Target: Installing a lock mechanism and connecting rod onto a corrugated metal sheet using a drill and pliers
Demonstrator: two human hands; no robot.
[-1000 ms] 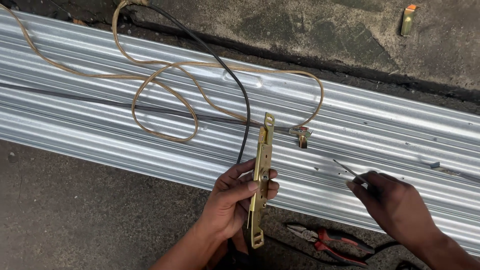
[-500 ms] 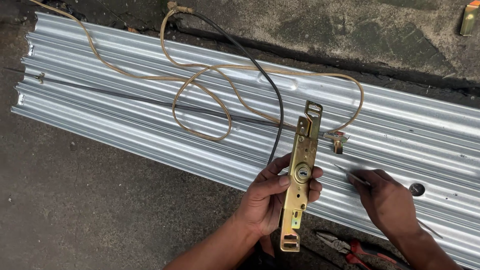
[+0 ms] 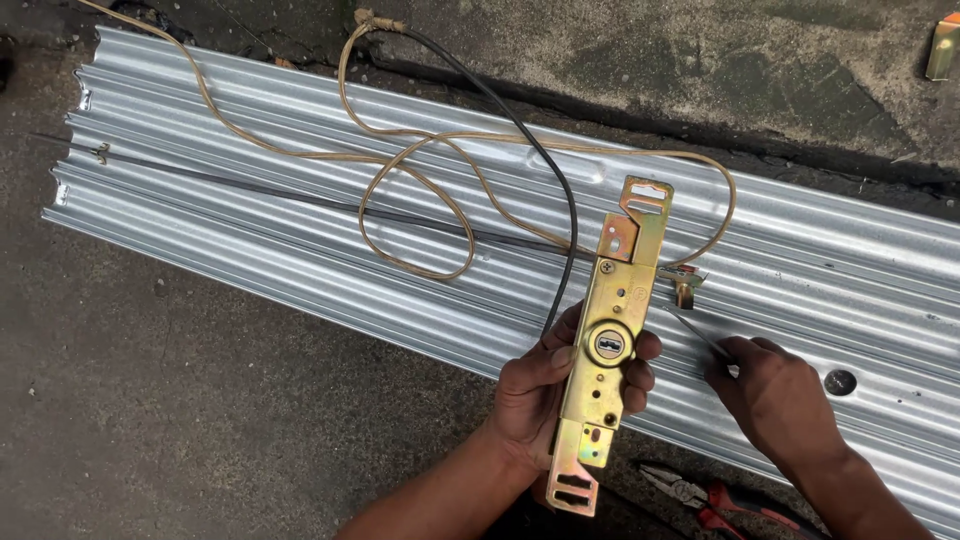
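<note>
Head view: the left hand [image 3: 548,395] grips a brass lock [image 3: 610,340] upright over the ribbed metal sheet [image 3: 300,250]. The right hand [image 3: 775,395] is closed on a thin rod [image 3: 695,335] touching the sheet. Pliers [image 3: 700,495] lie below on the floor.

The left hand [image 3: 545,395] covers the middle back of the brass lock body [image 3: 607,345], and the right hand [image 3: 775,395] hides the near end of the thin metal rod [image 3: 695,333] it pinches. The red-handled pliers [image 3: 715,495] and both forearms run off the near edge. The ribbed metal sheet [image 3: 300,250] runs past the right edge, where a small brass piece [image 3: 941,47] at the far right corner is also cropped.
</note>
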